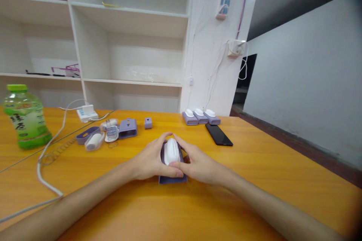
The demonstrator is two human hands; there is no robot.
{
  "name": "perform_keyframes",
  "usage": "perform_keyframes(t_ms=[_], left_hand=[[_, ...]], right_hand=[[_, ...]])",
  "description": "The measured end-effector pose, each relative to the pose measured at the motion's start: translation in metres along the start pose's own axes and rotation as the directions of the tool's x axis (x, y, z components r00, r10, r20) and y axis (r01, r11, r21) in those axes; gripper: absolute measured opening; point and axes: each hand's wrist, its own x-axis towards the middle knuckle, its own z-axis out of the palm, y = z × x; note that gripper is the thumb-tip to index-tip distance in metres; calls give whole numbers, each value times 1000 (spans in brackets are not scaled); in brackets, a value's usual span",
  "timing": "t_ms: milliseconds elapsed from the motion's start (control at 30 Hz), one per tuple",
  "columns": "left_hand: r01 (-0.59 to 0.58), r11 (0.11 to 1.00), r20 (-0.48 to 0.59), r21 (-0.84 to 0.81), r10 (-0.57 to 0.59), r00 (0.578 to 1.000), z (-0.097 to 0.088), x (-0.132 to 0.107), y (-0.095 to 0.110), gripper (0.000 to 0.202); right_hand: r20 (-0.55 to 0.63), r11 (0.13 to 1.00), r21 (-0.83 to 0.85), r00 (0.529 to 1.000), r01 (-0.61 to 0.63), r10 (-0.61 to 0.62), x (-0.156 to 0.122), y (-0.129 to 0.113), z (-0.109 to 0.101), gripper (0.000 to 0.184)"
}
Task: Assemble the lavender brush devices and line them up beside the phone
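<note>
In front of me, a purple plastic casing (173,179) rests on the table with a white rounded piece (171,151) set in its top. My left hand (154,160) wraps the left side, its thumb lying across the near end. From the right, my right hand (195,162) closes around the same casing, thumb pressed on the near end of the white piece. The fingertips of both hands meet at the far end. Parts of the casing's sides are hidden by my fingers.
Three similar purple casings with white tops (198,116) stand at the back, behind a black phone (219,134). Left lie an open purple casing (128,128), a small purple piece (148,123), white parts (95,141), a green bottle (26,120), a white cable (39,173) and a power strip (87,113).
</note>
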Motion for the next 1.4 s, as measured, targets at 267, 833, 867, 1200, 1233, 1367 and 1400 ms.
perform_keyframes(t_ms=[267, 833, 867, 1200, 1233, 1367, 1400], left_hand=[[-6, 1000, -23, 23, 7, 1000, 1, -1, 0, 108], [3, 996, -47, 86, 1, 999, 4, 5, -4, 91], [-11, 997, -43, 74, 14, 999, 4, 6, -4, 88], [25, 999, -43, 29, -23, 999, 5, 7, -9, 91], [31, 999, -43, 32, -29, 999, 5, 7, -10, 93], [38, 999, -37, 29, -37, 999, 3, 6, -7, 94], [38, 999, -38, 32, -37, 999, 2, 6, -5, 94]], right_hand=[[45, 998, -50, 998, 38, -36, 2, 6, -1, 76], [59, 974, -187, 991, 131, -123, 3, 16, 1, 72], [62, 970, -201, 990, 135, -125, 3, 16, 1, 71], [49, 968, -223, 993, 115, -107, 4, 14, 4, 68], [47, 968, -228, 994, 108, -100, 4, 15, 4, 68], [42, 968, -224, 994, 110, -103, 4, 16, 4, 69], [36, 971, -208, 993, 117, -112, 5, 17, 4, 69]])
